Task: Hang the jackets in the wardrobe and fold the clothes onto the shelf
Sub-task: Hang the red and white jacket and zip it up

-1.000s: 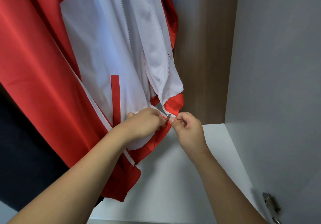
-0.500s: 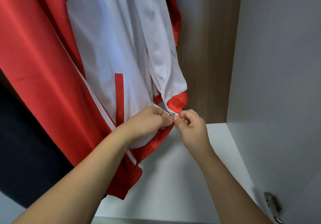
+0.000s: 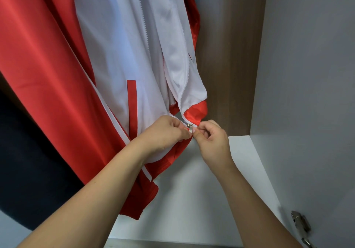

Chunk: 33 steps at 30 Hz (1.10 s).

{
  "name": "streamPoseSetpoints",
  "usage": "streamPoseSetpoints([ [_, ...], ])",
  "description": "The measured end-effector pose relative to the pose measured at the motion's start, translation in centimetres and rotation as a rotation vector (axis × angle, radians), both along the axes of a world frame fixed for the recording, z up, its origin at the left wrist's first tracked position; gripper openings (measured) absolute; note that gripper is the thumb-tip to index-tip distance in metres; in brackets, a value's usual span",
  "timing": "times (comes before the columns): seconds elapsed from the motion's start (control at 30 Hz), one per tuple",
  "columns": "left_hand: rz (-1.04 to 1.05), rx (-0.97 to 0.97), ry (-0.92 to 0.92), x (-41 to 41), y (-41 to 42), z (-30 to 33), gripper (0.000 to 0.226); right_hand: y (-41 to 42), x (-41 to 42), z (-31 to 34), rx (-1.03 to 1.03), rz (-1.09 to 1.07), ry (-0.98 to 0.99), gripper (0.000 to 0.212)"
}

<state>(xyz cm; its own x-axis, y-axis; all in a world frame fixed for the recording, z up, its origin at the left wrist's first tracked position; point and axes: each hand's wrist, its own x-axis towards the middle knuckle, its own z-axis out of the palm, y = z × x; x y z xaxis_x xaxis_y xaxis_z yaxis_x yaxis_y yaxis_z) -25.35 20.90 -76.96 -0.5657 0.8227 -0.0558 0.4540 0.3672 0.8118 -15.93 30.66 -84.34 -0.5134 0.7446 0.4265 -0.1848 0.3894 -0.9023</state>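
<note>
A red and white jacket (image 3: 119, 59) hangs in the wardrobe, its front unzipped and its white lining showing. At its bottom hem my left hand (image 3: 165, 134) pinches the left zipper edge. My right hand (image 3: 211, 138) pinches the right hem just below the small metal zipper slider (image 3: 190, 127). Both hands meet at the bottom of the zip, fingers curled. The hanger and rail are out of view above.
A dark garment (image 3: 28, 161) hangs at the left behind the jacket. The white wardrobe floor (image 3: 201, 199) lies below the hands. A grey side wall (image 3: 307, 94) stands at the right with a metal hinge (image 3: 300, 223) low down. A wooden back panel (image 3: 226, 65) lies behind.
Both hands have stayed at the bottom of the zip. The slider's pull tab now hangs down between the fingertips, and the hem has shifted slightly to the right.
</note>
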Motion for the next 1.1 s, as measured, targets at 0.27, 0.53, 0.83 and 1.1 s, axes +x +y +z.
streamPoseSetpoints([
  [0.27, -0.014, -0.03, 0.228, -0.6, 0.0, 0.8, 0.027, 0.7, 0.3, -0.2, -0.059, 0.073, -0.032, 0.02],
  [0.53, -0.078, -0.172, 0.854, -0.7, 0.0, 0.5, 0.028, 0.3, 0.1, -0.4, -0.032, 0.043, -0.061, 0.034],
  [0.83, -0.084, -0.246, 1.315, -0.6, 1.1, 0.5, 0.037, -0.5, -0.3, -0.5, 0.007, -0.119, -0.088, 0.027],
  [1.1, -0.063, -0.257, 1.44, 0.9, 2.6, 0.8, 0.044, -0.3, -0.1, 0.2, -0.032, -0.229, -0.11, 0.025],
])
